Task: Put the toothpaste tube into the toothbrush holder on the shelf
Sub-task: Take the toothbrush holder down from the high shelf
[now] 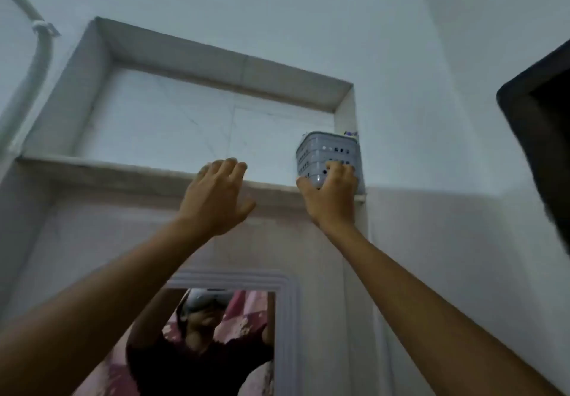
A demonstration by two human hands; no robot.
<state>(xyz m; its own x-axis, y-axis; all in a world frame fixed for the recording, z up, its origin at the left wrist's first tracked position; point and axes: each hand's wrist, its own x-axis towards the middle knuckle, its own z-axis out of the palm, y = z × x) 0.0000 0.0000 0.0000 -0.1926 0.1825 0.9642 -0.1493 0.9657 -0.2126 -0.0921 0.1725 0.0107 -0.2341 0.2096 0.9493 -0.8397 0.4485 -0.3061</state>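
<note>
A pale grey perforated toothbrush holder [327,151] stands at the right end of a recessed stone shelf [123,170], high above me. A small white and purple tip, likely the toothpaste tube [351,134], pokes above the holder's back rim. My right hand [330,193] wraps around the holder's lower front, fingers on its face. My left hand [216,195] is raised to the left of it, fingers spread, near the shelf's edge and holding nothing.
The niche's right wall [344,117] stands close beside the holder. A mirror [222,334] hangs below the shelf and reflects a person. A pipe [37,65] runs down the left wall. A dark object [543,136] juts in at the right.
</note>
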